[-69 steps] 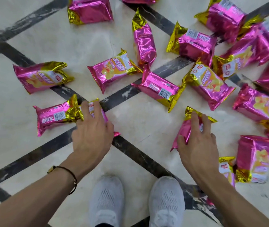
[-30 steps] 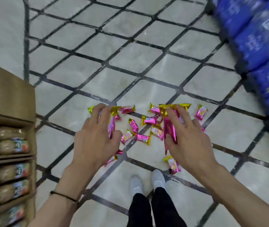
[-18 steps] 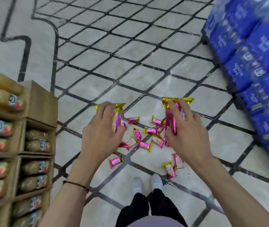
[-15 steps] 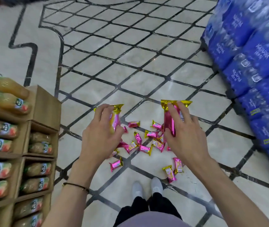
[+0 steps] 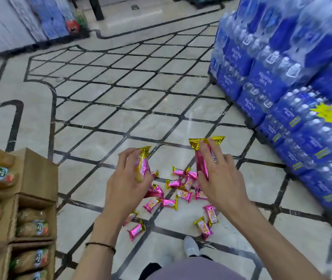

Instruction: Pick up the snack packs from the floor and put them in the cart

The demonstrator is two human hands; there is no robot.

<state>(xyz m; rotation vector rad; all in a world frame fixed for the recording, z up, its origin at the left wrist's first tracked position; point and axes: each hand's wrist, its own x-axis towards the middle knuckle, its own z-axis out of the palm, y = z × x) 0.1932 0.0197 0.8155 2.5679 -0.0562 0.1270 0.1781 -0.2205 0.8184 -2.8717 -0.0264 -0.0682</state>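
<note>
Marble floor (image 5: 140,98), dark grid lines; blue water packs (image 5: 282,77) blurred at right, juice cartons (image 5: 37,172) cut off at left. My left hand (image 5: 128,182) curls round one snack pack (image 5: 143,164), hiding most of it; my right hand (image 5: 219,182) grips a second pack (image 5: 201,158). Both grips unchanged from half a second ago; the view sits higher. Pink foil, gold crimped ends. The remaining packs (image 5: 179,190) lie scattered on the floor below.

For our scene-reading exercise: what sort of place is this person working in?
Probably a supermarket: stacked packs of bottled water on the right, cardboard trays of juice bottles on the left, and many identical snack packs strewn on the tiled floor.
</note>
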